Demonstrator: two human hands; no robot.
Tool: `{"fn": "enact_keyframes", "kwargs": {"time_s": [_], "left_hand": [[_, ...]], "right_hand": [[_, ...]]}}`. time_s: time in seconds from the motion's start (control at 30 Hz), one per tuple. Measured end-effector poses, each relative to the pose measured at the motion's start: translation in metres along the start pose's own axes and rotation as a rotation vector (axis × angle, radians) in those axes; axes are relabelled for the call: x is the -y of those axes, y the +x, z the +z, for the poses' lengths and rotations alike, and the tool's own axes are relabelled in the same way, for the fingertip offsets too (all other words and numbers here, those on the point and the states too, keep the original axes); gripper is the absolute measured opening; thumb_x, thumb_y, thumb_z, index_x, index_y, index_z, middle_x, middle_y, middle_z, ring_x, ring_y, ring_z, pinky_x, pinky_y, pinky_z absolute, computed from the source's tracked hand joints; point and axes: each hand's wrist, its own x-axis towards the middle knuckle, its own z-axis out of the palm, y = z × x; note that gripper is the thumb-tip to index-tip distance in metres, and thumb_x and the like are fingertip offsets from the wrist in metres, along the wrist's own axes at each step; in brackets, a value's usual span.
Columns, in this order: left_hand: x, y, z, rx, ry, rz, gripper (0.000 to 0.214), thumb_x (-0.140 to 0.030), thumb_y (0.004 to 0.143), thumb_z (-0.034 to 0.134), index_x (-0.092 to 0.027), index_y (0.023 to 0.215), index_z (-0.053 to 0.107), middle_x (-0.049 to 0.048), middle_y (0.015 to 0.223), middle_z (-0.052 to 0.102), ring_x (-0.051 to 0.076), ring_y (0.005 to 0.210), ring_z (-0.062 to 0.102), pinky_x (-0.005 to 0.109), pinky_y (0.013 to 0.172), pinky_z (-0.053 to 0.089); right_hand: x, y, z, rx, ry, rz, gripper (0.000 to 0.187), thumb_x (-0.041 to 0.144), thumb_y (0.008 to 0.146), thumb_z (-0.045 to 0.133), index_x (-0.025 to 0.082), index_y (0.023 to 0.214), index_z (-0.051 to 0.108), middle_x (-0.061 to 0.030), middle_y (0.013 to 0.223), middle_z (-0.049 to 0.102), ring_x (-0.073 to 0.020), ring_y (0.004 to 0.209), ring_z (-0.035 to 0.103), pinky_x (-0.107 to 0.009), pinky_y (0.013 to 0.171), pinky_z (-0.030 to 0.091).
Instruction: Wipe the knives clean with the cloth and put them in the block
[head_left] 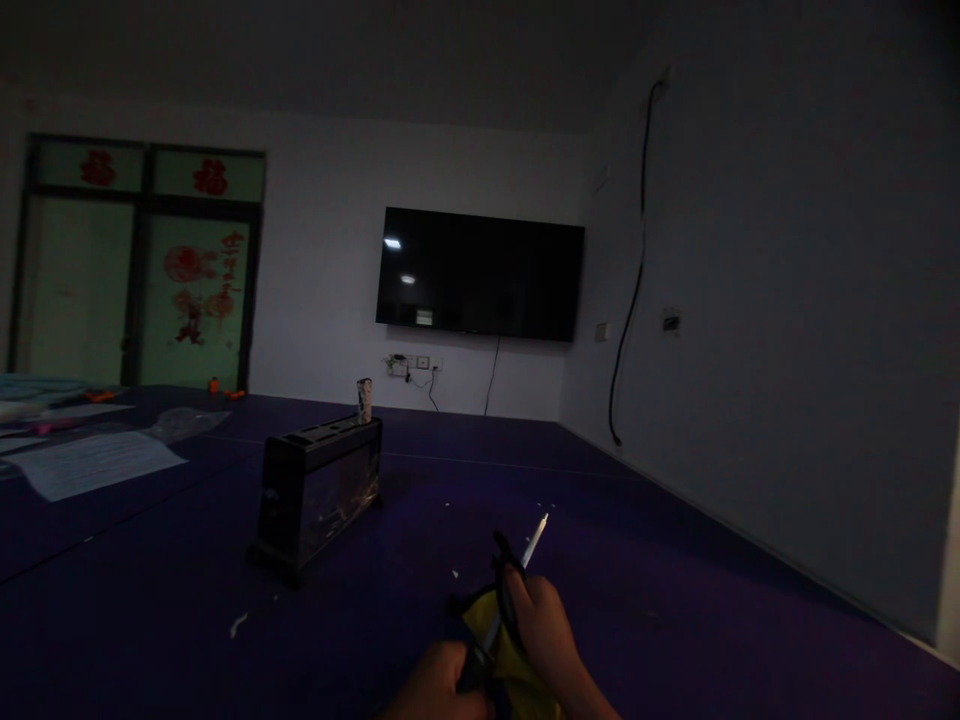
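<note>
At the bottom of the head view, my left hand (442, 685) is closed around the dark handle of a long, narrow metal blade or rod (534, 541); its exact kind is unclear in the dim light. The pale tip points up and away to the right. Further along, my right hand (541, 618) is closed on a yellow-and-black cloth (482, 614), pressed around the metal. Part of the cloth hangs below between both hands. To the left stands a black knife block (319, 495), with one patterned handle (364, 400) sticking up from its far end.
Purple table (637, 580) with small white scraps around the block. Papers (97, 462) and clear plastic (184, 423) lie at left, small orange items (214, 385) at the far edge. A wall stands close on the right, with a hanging black cable (626, 320); a television (480, 275) hangs ahead.
</note>
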Motion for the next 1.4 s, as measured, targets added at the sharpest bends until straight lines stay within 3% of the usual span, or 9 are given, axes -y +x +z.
{"fn": "enact_keyframes", "kwargs": {"time_s": [0.17, 0.37, 0.63, 0.87, 1.17, 1.4], "left_hand": [[0.015, 0.005, -0.002, -0.045, 0.102, -0.028, 0.024, -0.032, 0.061, 0.059, -0.011, 0.072, 0.058, -0.0017, 0.060, 0.051, 0.009, 0.057, 0.044, 0.019, 0.051, 0.033], [0.018, 0.008, -0.003, -0.090, 0.158, -0.010, 0.023, -0.031, 0.062, 0.059, -0.012, 0.074, 0.058, -0.0016, 0.062, 0.051, 0.009, 0.060, 0.045, 0.019, 0.052, 0.033], [0.024, 0.009, 0.000, -0.143, 0.059, -0.088, 0.022, -0.023, 0.062, 0.057, -0.013, 0.081, 0.056, 0.0001, 0.069, 0.055, 0.010, 0.061, 0.047, 0.020, 0.052, 0.034], [0.013, 0.002, 0.001, -0.203, 0.067, -0.094, 0.023, -0.018, 0.060, 0.056, -0.013, 0.082, 0.057, 0.0011, 0.076, 0.057, 0.012, 0.068, 0.050, 0.022, 0.058, 0.036], [-0.001, 0.004, 0.000, -0.032, -0.007, -0.013, 0.016, -0.015, 0.059, 0.051, -0.012, 0.072, 0.060, -0.0022, 0.063, 0.052, 0.007, 0.056, 0.043, 0.019, 0.050, 0.029], [-0.005, -0.002, 0.004, -0.083, -0.013, -0.012, 0.017, -0.023, 0.061, 0.055, -0.011, 0.073, 0.061, -0.0010, 0.065, 0.055, 0.006, 0.053, 0.042, 0.018, 0.048, 0.030]], "right_hand": [[0.000, 0.001, 0.000, 0.013, 0.014, 0.008, 0.046, 0.054, 0.076, 0.037, 0.019, 0.049, 0.047, -0.0010, 0.048, 0.050, -0.0134, 0.047, 0.047, -0.023, 0.045, 0.029], [0.003, -0.003, 0.002, 0.057, 0.032, 0.005, 0.048, 0.056, 0.076, 0.035, 0.017, 0.054, 0.051, -0.0017, 0.050, 0.052, -0.0138, 0.050, 0.048, -0.022, 0.046, 0.031], [0.012, -0.017, 0.003, 0.127, -0.007, -0.006, 0.043, 0.051, 0.077, 0.038, 0.017, 0.057, 0.055, -0.0034, 0.058, 0.058, -0.0150, 0.056, 0.051, -0.023, 0.051, 0.033], [0.012, -0.017, 0.006, 0.096, -0.031, -0.013, 0.041, 0.048, 0.078, 0.037, 0.017, 0.055, 0.053, -0.0038, 0.058, 0.057, -0.0152, 0.056, 0.051, -0.023, 0.051, 0.034], [-0.001, -0.009, 0.012, 0.058, -0.014, -0.026, 0.042, 0.051, 0.075, 0.040, 0.018, 0.049, 0.048, -0.0004, 0.049, 0.050, -0.0125, 0.048, 0.046, -0.022, 0.045, 0.030], [-0.006, -0.002, 0.010, 0.037, -0.003, -0.018, 0.042, 0.051, 0.075, 0.041, 0.019, 0.049, 0.047, -0.0002, 0.048, 0.049, -0.0126, 0.047, 0.046, -0.022, 0.044, 0.029]]}}
